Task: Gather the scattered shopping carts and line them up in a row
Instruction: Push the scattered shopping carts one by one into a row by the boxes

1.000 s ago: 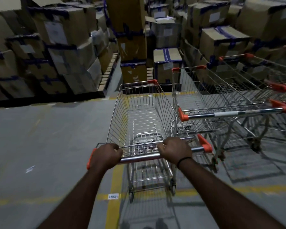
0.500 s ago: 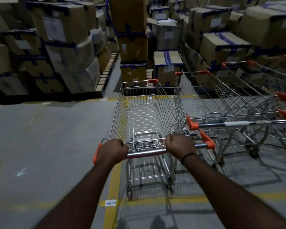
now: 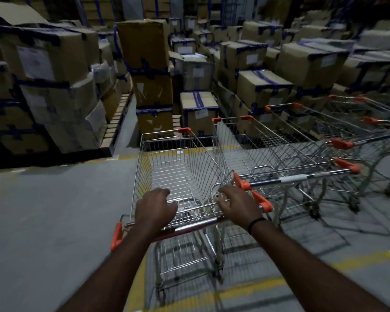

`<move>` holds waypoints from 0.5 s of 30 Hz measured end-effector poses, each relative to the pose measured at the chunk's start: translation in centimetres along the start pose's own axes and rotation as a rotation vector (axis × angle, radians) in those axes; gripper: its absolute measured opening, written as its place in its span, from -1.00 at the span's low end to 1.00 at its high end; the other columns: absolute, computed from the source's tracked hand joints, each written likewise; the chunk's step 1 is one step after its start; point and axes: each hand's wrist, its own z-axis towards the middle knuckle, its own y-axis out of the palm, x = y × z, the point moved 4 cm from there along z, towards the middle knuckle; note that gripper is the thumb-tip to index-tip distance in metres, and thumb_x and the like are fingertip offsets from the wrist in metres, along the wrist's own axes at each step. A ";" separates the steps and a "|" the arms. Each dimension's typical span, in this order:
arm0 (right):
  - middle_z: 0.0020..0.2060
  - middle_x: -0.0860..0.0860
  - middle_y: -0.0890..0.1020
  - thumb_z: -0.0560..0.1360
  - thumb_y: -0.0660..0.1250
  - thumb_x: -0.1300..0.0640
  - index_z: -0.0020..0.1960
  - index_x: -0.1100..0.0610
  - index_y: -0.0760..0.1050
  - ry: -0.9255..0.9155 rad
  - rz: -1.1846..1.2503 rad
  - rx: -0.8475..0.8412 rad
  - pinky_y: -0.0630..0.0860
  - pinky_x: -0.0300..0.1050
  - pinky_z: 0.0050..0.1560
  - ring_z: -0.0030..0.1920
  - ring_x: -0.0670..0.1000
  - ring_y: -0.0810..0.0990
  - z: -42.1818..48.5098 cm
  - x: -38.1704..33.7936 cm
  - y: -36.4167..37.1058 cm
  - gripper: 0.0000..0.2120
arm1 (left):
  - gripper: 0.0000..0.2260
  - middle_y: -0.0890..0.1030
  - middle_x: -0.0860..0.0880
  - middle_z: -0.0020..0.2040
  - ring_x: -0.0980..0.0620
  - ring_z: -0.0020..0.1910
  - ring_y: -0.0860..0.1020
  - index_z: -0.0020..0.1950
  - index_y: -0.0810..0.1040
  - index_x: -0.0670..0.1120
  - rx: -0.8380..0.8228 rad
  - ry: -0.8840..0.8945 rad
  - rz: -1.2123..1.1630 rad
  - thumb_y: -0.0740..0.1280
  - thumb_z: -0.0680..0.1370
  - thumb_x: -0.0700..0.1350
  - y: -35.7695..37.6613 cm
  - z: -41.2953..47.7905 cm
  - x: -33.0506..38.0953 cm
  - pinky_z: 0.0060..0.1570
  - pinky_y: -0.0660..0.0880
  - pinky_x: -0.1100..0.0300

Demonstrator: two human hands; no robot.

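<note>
Head camera: your left hand (image 3: 155,209) lay over the handle bar (image 3: 196,222) of the nearest shopping cart (image 3: 144,176), grip loose, fingers bent but not wrapped round it. Your right hand (image 3: 238,206) sat at the bar's right end, fingers spread and slack. The cart stood on the floor (image 3: 54,210), just left of the row of carts (image 3: 268,149), facing stacked boxes (image 3: 54,55).

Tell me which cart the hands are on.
The leftmost cart, nearest the camera: the left hand and right hand are at its handle end. The carts to its right stand untouched.
</note>
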 end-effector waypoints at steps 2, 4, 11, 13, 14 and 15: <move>0.21 -0.01 0.61 0.55 0.29 -0.10 0.26 0.07 0.55 -0.047 -0.073 0.043 0.50 0.04 0.20 0.22 0.03 0.56 0.1 -0.3 -2.0 -0.63 | -0.49 0.52 0.00 0.40 -0.07 0.38 0.44 0.45 0.46 0.00 0.024 0.079 -0.016 0.32 0.54 0.18 -0.9 1.1 2.1 0.30 0.44 -0.07; 0.28 0.03 0.57 0.53 0.27 -0.14 0.31 0.06 0.52 -0.042 -0.155 0.073 0.44 0.10 0.29 0.31 0.07 0.50 0.2 -0.5 -4.1 -0.57 | -0.44 0.43 -0.01 0.48 -0.07 0.46 0.35 0.50 0.39 0.02 0.032 0.154 -0.017 0.31 0.55 0.20 -1.8 2.2 4.4 0.37 0.37 -0.10; 0.47 0.05 0.39 0.54 0.30 -0.19 0.42 0.00 0.41 0.028 -0.296 0.163 0.26 0.23 0.43 0.49 0.08 0.29 -0.9 0.3 -10.6 -0.48 | -0.35 0.21 -0.05 0.61 -0.09 0.58 0.14 0.60 0.22 0.05 0.061 0.367 0.005 0.28 0.57 0.24 -3.9 3.5 12.2 0.46 0.23 -0.12; 0.53 0.04 0.30 0.54 0.29 -0.20 0.48 -0.01 0.34 0.062 -0.318 0.152 0.15 0.22 0.49 0.55 0.08 0.19 -1.6 1.0 -12.2 -0.44 | -0.33 0.17 -0.05 0.63 -0.11 0.60 0.10 0.62 0.18 0.06 0.037 0.408 0.003 0.27 0.57 0.26 -3.8 3.2 14.4 0.48 0.21 -0.13; 0.55 0.04 0.26 0.54 0.29 -0.20 0.50 -0.02 0.31 0.084 -0.326 0.145 0.11 0.22 0.51 0.57 0.07 0.14 -2.0 1.4 -13.0 -0.42 | -0.32 0.16 -0.05 0.63 -0.11 0.60 0.09 0.62 0.18 0.06 0.025 0.430 -0.001 0.27 0.57 0.26 -3.6 3.1 15.6 0.48 0.20 -0.14; 0.57 0.03 0.23 0.54 0.28 -0.21 0.51 -0.03 0.29 0.104 -0.328 0.142 0.09 0.23 0.52 0.58 0.07 0.11 -2.5 2.1 -13.8 -0.40 | -0.32 0.16 -0.05 0.63 -0.11 0.60 0.09 0.61 0.18 0.05 0.016 0.456 -0.001 0.27 0.57 0.27 -3.5 2.9 16.9 0.48 0.20 -0.14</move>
